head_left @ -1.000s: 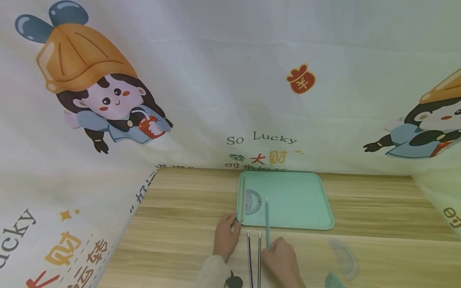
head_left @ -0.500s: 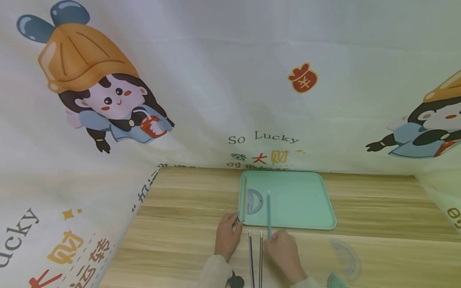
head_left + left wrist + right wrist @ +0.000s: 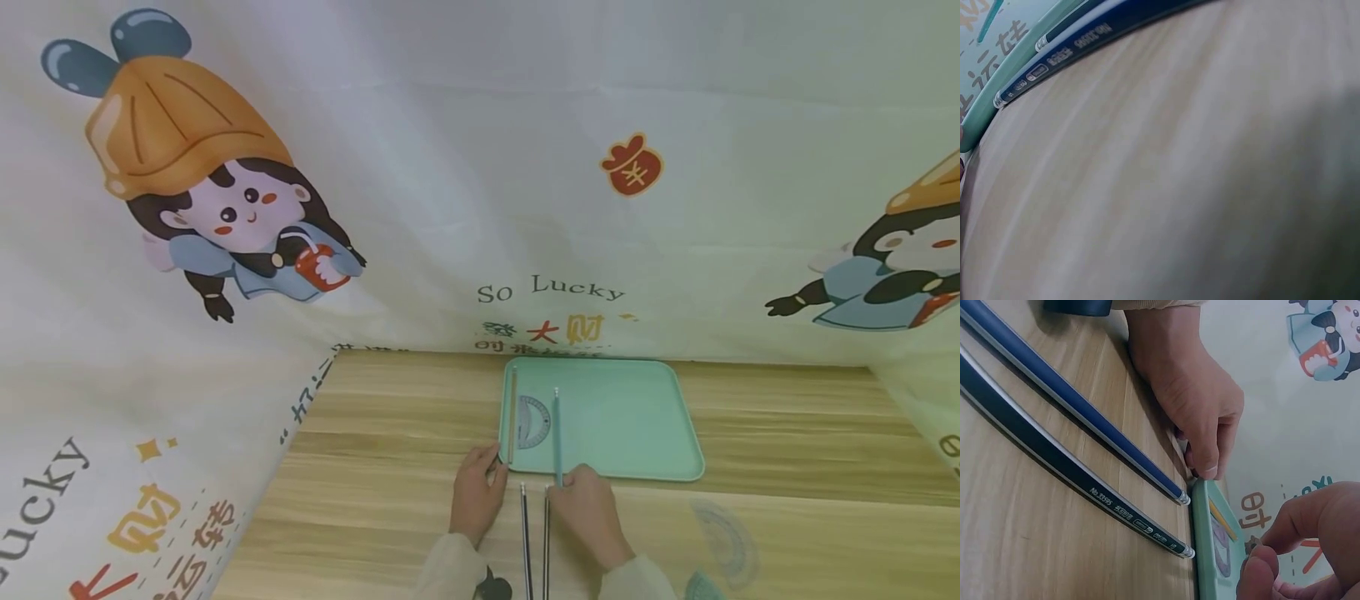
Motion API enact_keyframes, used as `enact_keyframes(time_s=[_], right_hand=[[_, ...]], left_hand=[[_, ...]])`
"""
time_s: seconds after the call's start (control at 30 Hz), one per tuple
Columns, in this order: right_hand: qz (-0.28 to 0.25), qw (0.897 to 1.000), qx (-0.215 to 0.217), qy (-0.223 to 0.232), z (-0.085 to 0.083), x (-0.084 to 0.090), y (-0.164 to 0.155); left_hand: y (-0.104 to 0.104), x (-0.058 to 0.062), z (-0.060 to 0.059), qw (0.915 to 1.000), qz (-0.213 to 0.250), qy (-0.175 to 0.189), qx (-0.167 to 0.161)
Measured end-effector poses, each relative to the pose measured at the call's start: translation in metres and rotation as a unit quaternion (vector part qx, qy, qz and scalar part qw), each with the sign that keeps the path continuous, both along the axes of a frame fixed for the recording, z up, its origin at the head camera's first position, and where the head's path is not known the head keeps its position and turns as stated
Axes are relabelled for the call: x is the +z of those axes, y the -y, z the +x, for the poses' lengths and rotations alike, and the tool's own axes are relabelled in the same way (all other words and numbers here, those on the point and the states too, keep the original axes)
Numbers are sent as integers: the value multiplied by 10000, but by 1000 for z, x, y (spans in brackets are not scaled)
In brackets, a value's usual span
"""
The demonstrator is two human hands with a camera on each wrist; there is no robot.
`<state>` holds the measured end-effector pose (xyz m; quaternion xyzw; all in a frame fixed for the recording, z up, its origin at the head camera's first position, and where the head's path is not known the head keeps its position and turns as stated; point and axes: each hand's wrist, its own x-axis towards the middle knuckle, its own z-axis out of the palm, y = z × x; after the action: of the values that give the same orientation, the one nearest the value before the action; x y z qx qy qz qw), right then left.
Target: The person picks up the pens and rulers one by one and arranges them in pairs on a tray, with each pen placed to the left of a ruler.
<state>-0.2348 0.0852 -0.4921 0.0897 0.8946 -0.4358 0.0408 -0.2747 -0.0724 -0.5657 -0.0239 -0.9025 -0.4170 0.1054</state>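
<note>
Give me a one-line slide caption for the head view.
Right hand slides a teal pencil onto the green tray; left hand steadies its corner.

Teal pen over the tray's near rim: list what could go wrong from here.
1. The teal pen lies half on the tray, its end pinched by the right hand; it may roll into the protractor.
2. The left hand steadies the tray's corner; a push could slide the tray.
3. The right hand could knock the two dark pencils beside it.
</note>
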Motion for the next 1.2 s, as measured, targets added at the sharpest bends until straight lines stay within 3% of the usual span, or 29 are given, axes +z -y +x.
enact_keyframes(time_s=[0.3, 1.2], right_hand=[[98, 9992, 208, -326, -13, -1, 1], [152, 9987, 224, -424, -46, -4, -1]], left_hand=[[1, 0, 1, 10000, 49, 19, 42], [-1, -1, 2, 9999, -99, 38, 59]])
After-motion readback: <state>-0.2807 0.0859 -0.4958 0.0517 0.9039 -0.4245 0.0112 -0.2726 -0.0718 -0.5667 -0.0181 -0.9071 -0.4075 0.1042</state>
